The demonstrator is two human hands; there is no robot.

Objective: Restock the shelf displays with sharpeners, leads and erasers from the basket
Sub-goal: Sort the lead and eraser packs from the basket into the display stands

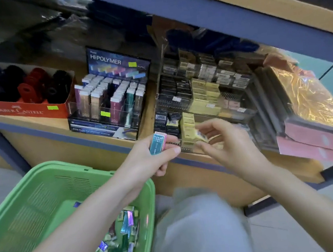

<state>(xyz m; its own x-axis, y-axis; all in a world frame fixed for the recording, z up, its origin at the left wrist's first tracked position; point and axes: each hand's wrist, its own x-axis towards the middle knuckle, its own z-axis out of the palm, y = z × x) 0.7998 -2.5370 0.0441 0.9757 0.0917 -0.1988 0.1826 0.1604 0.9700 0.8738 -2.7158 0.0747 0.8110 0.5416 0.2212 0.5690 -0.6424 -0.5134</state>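
While my left hand (154,159) grips one teal eraser (157,144), a pink edge behind it, my right hand (226,146) pinches one small pack (201,136) before the lead display (248,116), the green basket (63,166) below left.

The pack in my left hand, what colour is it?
The pack is teal with a pink edge; the head view shows it best.

One head cam, looked forward and down, pretty close on the shelf (147,115) and basket (36,199), maybe tilted some.
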